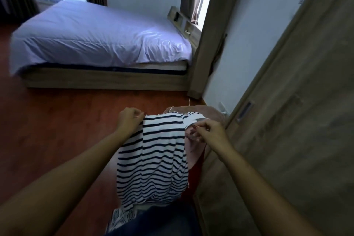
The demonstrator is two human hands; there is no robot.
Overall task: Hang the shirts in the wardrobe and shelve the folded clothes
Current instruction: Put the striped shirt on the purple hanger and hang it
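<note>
The striped shirt [153, 157] is white with thin dark navy bands running across it, soft and creased, hanging in loose folds in the near middle of the view above the reddish wooden floor [57, 120]. The left hand [129, 119] has its grip closed in a pinch on the shirt's upper left edge; the right hand [207, 131] has its grip closed on the upper right edge, where the cloth bunches and turns over. Behind the shirt lies a heap of other clothes [201, 113], pinkish and brown, perhaps with a red piece below, though blur makes that hard to judge. The wardrobe door [287, 120], pale wood grain, stands just to the right. A bed [99, 38] with a pale cover sits far left.
</note>
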